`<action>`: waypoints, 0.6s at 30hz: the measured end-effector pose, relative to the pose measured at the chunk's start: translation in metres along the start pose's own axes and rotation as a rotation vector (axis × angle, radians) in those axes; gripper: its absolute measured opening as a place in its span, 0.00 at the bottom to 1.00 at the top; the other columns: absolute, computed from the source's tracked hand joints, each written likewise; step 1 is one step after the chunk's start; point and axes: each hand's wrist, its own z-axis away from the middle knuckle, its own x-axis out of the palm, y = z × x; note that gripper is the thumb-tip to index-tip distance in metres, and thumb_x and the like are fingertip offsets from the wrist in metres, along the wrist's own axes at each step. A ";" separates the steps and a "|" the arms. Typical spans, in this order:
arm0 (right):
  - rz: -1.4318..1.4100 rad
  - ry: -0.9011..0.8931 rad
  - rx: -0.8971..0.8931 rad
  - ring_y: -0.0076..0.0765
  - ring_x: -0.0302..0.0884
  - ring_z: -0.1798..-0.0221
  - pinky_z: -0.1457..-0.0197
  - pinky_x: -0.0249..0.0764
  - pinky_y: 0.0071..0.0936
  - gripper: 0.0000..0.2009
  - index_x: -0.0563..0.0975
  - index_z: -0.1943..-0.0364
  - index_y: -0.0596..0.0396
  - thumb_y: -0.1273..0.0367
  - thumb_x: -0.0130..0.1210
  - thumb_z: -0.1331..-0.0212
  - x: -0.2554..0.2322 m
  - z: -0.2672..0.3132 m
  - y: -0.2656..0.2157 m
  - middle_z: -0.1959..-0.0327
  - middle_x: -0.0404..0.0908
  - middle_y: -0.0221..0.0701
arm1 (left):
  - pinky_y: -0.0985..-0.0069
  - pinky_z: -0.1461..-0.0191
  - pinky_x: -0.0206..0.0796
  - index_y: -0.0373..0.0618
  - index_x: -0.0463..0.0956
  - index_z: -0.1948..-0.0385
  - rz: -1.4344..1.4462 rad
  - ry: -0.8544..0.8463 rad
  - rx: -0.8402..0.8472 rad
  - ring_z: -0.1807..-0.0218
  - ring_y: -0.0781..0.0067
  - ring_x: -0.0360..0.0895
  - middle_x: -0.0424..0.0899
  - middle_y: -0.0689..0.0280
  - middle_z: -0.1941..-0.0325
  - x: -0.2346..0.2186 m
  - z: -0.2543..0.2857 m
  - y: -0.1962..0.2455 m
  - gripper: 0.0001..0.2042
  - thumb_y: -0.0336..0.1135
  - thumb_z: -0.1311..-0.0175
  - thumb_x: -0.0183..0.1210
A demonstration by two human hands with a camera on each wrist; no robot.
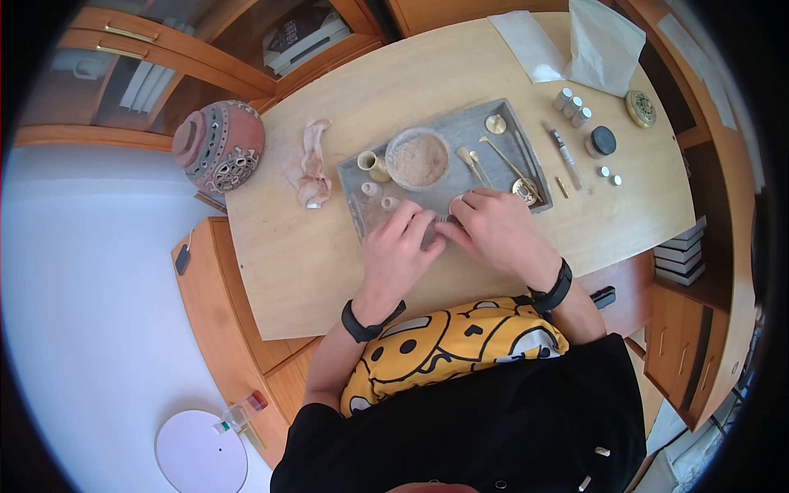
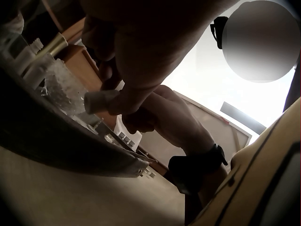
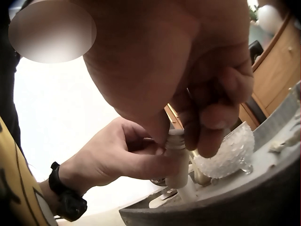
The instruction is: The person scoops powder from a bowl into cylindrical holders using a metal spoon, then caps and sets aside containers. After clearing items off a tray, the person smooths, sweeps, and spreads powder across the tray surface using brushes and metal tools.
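Note:
Both hands meet over the near edge of a grey tray (image 1: 464, 131). My left hand (image 1: 396, 251) grips a small white bottle (image 3: 177, 165), its fingers wrapped around the body. The bottle stands nearly upright, with a ridged, threaded neck on top. From above, my right hand (image 1: 505, 230) pinches at that neck, thumb on one side and a finger on the other. Its remaining fingers curl beside the bottle. Behind it on the tray sits a bumpy clear glass bowl (image 3: 230, 153), which holds brownish powder in the head view. Two small pale bottles (image 1: 371, 190) stand near my left hand.
A brass cup (image 1: 374, 167) and thin brass tools (image 1: 509, 160) share the tray. To its right lie capped vials (image 1: 573, 107), a black-lidded jar (image 1: 601, 141) and a clear tube (image 1: 564, 152). Crumpled cloth (image 1: 312, 168) and a red-brown pot (image 1: 218, 144) are left.

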 end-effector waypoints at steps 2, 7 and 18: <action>-0.037 -0.071 0.037 0.41 0.80 0.66 0.67 0.76 0.35 0.13 0.75 0.69 0.57 0.63 0.64 0.47 -0.008 -0.001 -0.002 0.74 0.76 0.35 | 0.71 0.67 0.73 0.44 0.79 0.67 0.013 -0.008 -0.002 0.69 0.67 0.79 0.76 0.68 0.65 -0.003 -0.001 0.000 0.13 0.30 0.57 0.69; -0.063 0.056 -0.045 0.41 0.79 0.68 0.68 0.76 0.35 0.12 0.74 0.71 0.57 0.64 0.63 0.47 -0.010 -0.005 -0.005 0.76 0.76 0.34 | 0.71 0.69 0.73 0.44 0.79 0.67 0.021 0.014 0.011 0.71 0.67 0.79 0.76 0.68 0.65 -0.001 -0.001 0.000 0.14 0.30 0.58 0.69; 0.006 0.082 -0.060 0.40 0.77 0.71 0.70 0.75 0.35 0.12 0.72 0.73 0.56 0.64 0.63 0.45 -0.003 -0.004 -0.005 0.78 0.75 0.33 | 0.72 0.71 0.72 0.43 0.80 0.69 0.053 0.029 -0.006 0.71 0.67 0.79 0.76 0.68 0.69 0.001 -0.001 0.003 0.12 0.30 0.57 0.69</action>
